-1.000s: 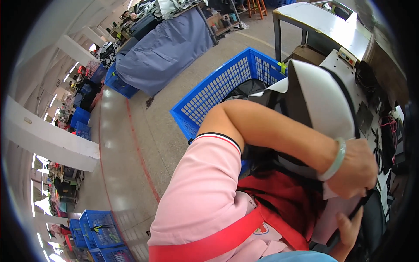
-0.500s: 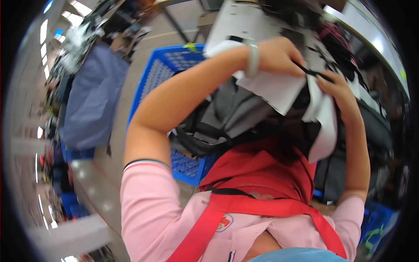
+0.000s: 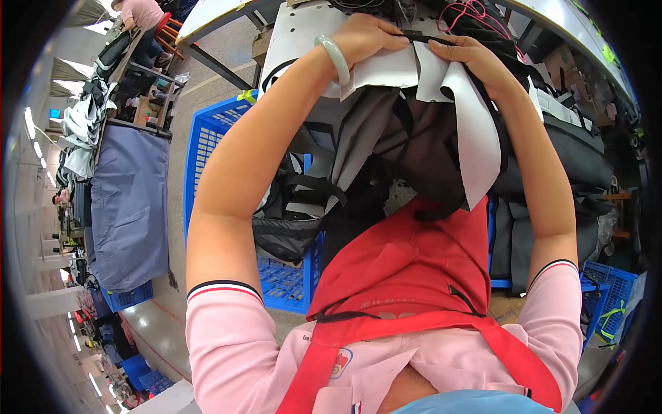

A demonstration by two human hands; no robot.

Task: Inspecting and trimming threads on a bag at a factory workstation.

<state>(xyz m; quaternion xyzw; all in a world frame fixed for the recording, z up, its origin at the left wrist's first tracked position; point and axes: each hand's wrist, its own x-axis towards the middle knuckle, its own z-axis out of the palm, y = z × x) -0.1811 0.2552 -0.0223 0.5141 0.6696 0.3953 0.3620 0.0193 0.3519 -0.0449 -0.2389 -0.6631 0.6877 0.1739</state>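
Note:
My left hand (image 3: pixel 369 43), with a pale bangle (image 3: pixel 334 58) on its wrist, pinches the left end of a black strip (image 3: pixel 422 37) at the top centre. The strip's other end is pinched by my right hand (image 3: pixel 476 58). Attached or held along the strip are stiff white pieces (image 3: pixel 383 71), and a long white flap (image 3: pixel 477 131) curls down below my right hand. Under them hangs sheer dark fabric (image 3: pixel 420 138) with grey panels, reaching toward my red apron (image 3: pixel 407 262). How these parts are joined I cannot make out.
A pale work table (image 3: pixel 293 34) lies beyond my hands. Blue plastic crates (image 3: pixel 207 138) holding black and grey fabric pieces stand at the left. Dark fabric (image 3: pixel 572 155) is piled at the right. A grey-blue cloth (image 3: pixel 131 207) hangs farther left; a person (image 3: pixel 141 15) is at the far left.
Both hands and the black strip have shifted up and left in the view. My hands still hold the strip, and the white flap hangs lower left than before.

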